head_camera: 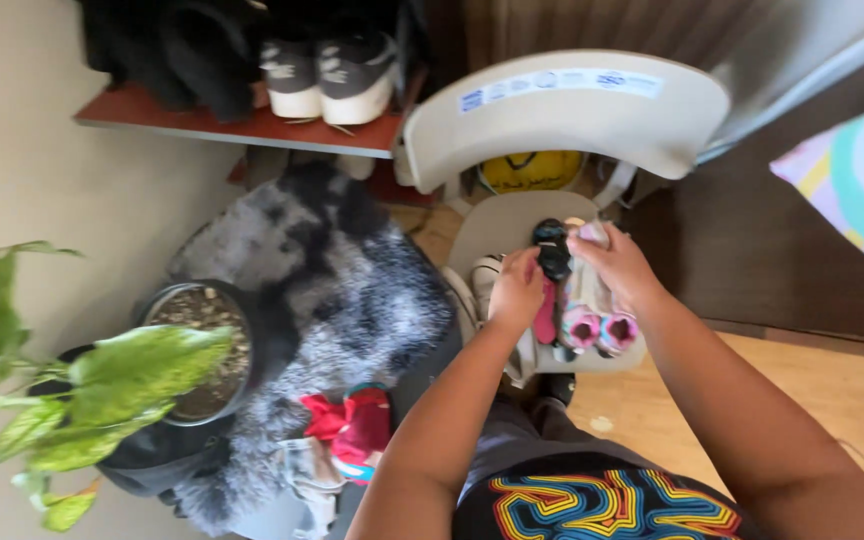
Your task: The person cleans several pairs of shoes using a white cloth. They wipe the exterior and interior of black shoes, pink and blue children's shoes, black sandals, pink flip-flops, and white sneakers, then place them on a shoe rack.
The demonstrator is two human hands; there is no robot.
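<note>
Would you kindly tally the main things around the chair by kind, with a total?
Chairs: 1, plastic chair
Potted plants: 1, potted plant
Sneakers on the shelf: 2, left sneaker, right sneaker
Sock bundles: 1, held in left hand and right hand, socks
Fluffy grey rugs: 1, rug
Total: 6

Both hands, left hand and right hand, hold socks above a plastic chair

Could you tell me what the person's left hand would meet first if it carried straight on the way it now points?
Probably the small black fabric piece just ahead of the left hand, then the beige plastic chair's backrest; depth is unclear.
</note>
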